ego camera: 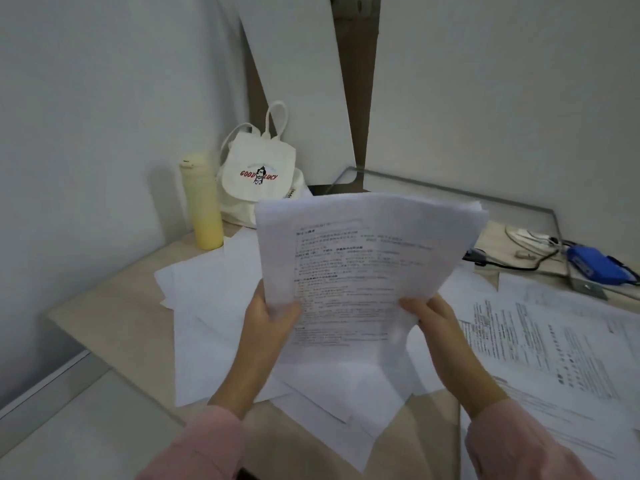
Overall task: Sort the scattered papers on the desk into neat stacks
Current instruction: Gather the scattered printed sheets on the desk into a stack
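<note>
Gripping the sheaf of papers [363, 258] at its bottom corners, left hand [268, 322] and right hand [433, 320] are both closed on it. Best to tap its lower edge on the surface [114, 306] to square it.

dim, flat indoor light, soft shadows, slight motion blur, wide-angle bending at edges.

Pale walls [86, 98], light wooden desk [114, 306]

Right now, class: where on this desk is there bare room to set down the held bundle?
Bare desk lies along the left edge, between the loose sheets and the wall, in front of the yellow bottle. A smaller patch sits near the front edge. Centre and right are crowded with printed pages and cables.
</note>
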Tool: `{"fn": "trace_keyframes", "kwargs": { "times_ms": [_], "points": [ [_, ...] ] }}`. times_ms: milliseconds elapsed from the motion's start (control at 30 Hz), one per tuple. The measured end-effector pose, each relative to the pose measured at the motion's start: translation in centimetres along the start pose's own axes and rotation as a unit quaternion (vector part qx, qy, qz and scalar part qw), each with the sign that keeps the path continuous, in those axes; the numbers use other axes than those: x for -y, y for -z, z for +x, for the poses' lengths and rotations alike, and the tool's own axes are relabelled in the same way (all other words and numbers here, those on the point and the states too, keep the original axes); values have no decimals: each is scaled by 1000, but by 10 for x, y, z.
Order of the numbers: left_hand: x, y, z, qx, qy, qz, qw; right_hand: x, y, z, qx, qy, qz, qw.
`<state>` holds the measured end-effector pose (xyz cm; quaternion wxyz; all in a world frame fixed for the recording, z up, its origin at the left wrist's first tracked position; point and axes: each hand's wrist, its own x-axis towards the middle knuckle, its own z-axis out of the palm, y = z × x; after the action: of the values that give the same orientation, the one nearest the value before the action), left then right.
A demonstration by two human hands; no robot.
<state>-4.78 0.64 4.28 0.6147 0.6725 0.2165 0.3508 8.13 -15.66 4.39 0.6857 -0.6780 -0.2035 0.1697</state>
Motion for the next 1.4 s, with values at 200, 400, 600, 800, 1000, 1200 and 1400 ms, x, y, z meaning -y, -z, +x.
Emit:
{"fn": "trace_keyframes", "kwargs": {
  "times_ms": [200,400,600,800,1000,1200,1400],
  "points": [
    [0,2,2,4,-3,5,1000,6,4,-4,-4,-7,18,1000],
    [6,-5,-15,24,37,-4,999,5,14,-20,-6,-54,-25,998],
    [1,-38,-32,84,66,17,994,15,65,-46,-32,-86,-84,992],
    [12,-92,-70,217,157,62,962,-2,134,-93,-95,-184,-144,968],
    [31,-129,-107,320,200,58,924,-25,176,-138,-150,-234,-181,943],
    [48,-140,-127,380,184,101,901,-44,194,-164,-175,-250,-230,924],
    [57,-145,-131,387,152,187,890,-56,206,-171,-182,-262,-302,898]
  ]
}}
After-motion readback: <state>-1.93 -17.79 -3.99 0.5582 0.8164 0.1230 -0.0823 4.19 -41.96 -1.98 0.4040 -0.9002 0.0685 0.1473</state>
